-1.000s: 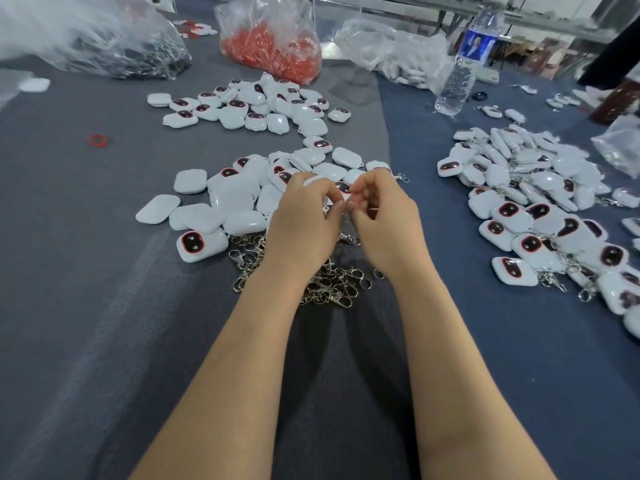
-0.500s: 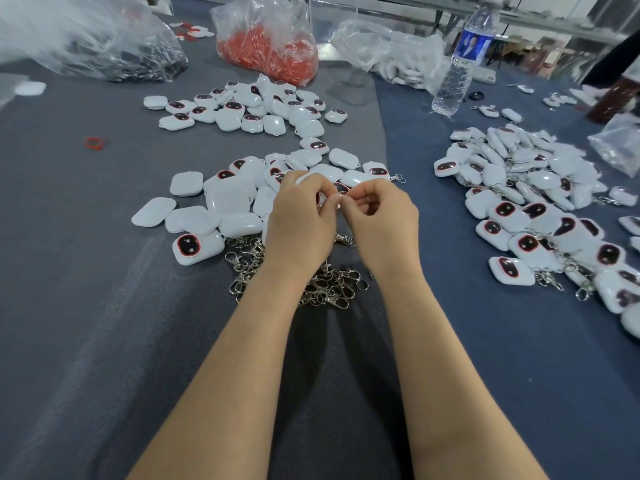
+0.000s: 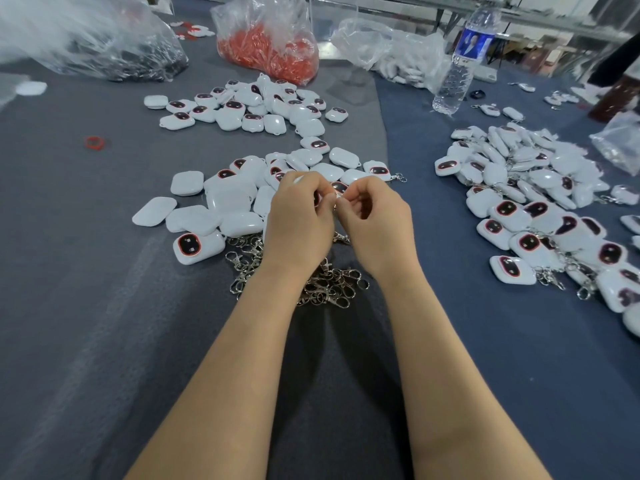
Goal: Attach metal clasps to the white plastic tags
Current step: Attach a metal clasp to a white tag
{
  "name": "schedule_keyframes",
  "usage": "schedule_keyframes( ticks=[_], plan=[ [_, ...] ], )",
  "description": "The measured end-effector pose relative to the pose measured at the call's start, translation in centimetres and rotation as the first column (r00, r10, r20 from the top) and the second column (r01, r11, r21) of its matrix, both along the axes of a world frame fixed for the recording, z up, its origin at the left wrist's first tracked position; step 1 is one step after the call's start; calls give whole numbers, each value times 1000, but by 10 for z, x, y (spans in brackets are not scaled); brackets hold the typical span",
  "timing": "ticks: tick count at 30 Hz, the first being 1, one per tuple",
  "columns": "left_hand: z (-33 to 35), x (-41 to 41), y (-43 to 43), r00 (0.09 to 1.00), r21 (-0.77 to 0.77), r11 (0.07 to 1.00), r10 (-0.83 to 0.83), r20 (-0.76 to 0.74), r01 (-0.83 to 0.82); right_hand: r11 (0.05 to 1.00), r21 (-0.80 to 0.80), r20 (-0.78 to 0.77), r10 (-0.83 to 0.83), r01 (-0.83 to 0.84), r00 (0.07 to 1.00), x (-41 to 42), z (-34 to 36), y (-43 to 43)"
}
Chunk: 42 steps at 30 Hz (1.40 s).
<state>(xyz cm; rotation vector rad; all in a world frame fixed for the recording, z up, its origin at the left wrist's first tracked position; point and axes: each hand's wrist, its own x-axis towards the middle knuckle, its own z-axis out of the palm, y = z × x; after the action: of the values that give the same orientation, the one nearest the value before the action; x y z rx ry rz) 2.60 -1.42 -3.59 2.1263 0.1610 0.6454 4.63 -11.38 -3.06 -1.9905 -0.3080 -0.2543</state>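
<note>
Grey cloth table (image 3: 69, 341) w/ blue cloth (image 3: 519, 375) rt, metal rail (image 3: 554, 26) behind

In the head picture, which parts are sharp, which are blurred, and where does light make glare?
Head view: left hand, right hand and loose clasps are sharp; the clear bag at far left is smeared and washed out; the white tags at right carry small highlights.

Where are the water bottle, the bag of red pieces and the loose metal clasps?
water bottle (image 3: 455, 77): head view, clear lower body.
bag of red pieces (image 3: 266, 53): head view, red-filled middle.
loose metal clasps (image 3: 336, 289): head view, heap between the wrists.
</note>
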Motion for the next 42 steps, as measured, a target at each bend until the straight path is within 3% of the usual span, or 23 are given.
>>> schedule_keyframes(
  ticks=[6, 17, 31, 35, 38, 42],
  plan=[
    [1, 0, 3, 1000, -38, 999, -11, -17, 11, 998, -68, 112, 25, -18, 993, -2, -2, -1],
    [11, -8, 3, 988, -249, 960, -146, -59, 127, 997, -61, -12, -48, 47, 999, 3, -5, -6],
    [9, -7, 6, 984, -195, 970, -162, -74, 145, 991, -132, 51, 1, 6, 999, 2, -6, -2],
    [6, -7, 7, 981, -179, 971, -174, -83, 157, 976, -218, 56, 29, -16, 998, 2, -6, -2],
    [4, -7, 8, 980, -118, 977, -187, -73, 178, 953, -299, 36, 59, -45, 998, 4, -7, -2],
    [4, -6, 9, 978, -31, 979, -202, -57, 200, 956, -291, 54, 49, -31, 997, 3, -8, -1]
  ],
)
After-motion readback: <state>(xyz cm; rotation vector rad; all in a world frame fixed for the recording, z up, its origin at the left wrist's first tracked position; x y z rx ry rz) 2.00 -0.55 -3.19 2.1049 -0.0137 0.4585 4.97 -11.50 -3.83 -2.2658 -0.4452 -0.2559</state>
